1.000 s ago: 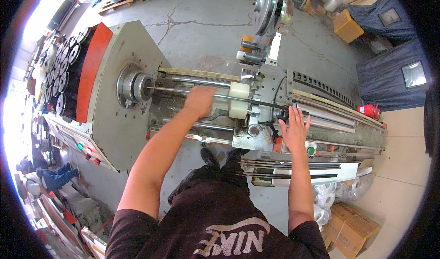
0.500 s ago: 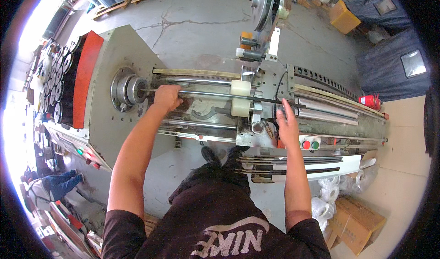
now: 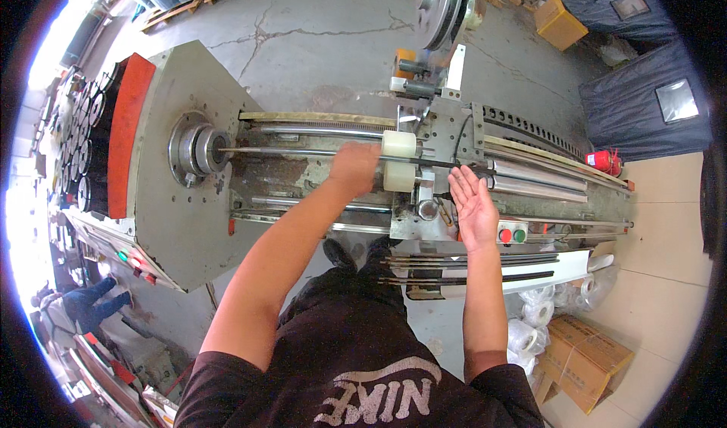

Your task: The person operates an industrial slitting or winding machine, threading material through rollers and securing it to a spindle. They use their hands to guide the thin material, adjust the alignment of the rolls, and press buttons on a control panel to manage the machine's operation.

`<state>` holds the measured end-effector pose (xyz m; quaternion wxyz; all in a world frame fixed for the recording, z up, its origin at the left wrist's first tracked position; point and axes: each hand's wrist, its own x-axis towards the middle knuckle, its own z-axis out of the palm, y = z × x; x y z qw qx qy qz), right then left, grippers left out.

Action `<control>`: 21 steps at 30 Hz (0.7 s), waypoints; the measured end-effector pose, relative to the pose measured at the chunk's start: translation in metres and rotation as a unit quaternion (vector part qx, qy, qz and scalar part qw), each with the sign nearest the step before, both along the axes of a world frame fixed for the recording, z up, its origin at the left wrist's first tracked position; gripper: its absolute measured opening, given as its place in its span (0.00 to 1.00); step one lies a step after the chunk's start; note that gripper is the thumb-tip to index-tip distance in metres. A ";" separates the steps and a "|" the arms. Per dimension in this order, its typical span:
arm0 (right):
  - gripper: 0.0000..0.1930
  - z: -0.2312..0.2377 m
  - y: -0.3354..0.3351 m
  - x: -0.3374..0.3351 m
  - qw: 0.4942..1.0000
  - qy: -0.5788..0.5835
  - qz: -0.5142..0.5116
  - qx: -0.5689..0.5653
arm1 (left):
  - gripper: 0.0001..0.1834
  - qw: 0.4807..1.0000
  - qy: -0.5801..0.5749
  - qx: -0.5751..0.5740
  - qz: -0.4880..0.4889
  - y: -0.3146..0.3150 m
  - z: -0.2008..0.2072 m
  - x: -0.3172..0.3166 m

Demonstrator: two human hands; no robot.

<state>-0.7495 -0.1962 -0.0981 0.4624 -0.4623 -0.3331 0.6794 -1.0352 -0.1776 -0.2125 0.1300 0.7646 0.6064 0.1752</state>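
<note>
A long thin metal rod (image 3: pixel 288 152) runs from the round chuck (image 3: pixel 210 150) on the left to the carriage, passing between two white rollers (image 3: pixel 399 145). My left hand (image 3: pixel 354 169) is at the rod just left of the rollers, smeared by motion; its fingers cannot be made out. To the right of the rollers, my right hand (image 3: pixel 477 212) is open, palm up, with fingers stretched toward the dark right part of the rod. Whether those fingertips touch the rod is unclear. Behind my left hand and forearm, part of the machine bed is hidden.
A grey machine housing (image 3: pixel 178 87) stands at left. Red and green buttons (image 3: pixel 512 236) sit below my right hand. Several dark rods lie on a white-topped stand (image 3: pixel 572 265) nearer me. Cardboard boxes (image 3: pixel 587 364) and a red fire extinguisher (image 3: pixel 603 161) are at right.
My left hand has moved right along the rod, from near the chuck to beside the rollers. My right hand has turned palm up. The hook-shaped wrench on the bed is now hidden.
</note>
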 end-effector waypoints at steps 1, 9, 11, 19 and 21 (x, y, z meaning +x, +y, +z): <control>0.32 -0.001 -0.001 -0.004 1.000 -0.015 -0.002 0.005 | 0.32 0.998 -0.031 0.052 -0.002 -0.003 -0.005 0.004; 0.30 -0.036 0.004 -0.012 0.710 -0.620 0.108 0.317 | 0.33 0.998 -0.044 0.043 0.011 -0.011 -0.018 -0.029; 0.33 -0.036 0.001 -0.024 0.583 -0.709 0.142 0.371 | 0.32 0.999 -0.038 -0.006 0.032 -0.016 -0.017 -0.052; 0.36 -0.040 -0.004 -0.032 0.514 -0.764 0.158 0.357 | 0.27 0.994 0.060 -0.041 0.080 -0.049 -0.011 -0.163; 0.36 -0.038 -0.004 -0.032 0.514 -0.768 0.153 0.349 | 0.29 0.990 0.072 -0.081 0.092 -0.054 -0.015 -0.190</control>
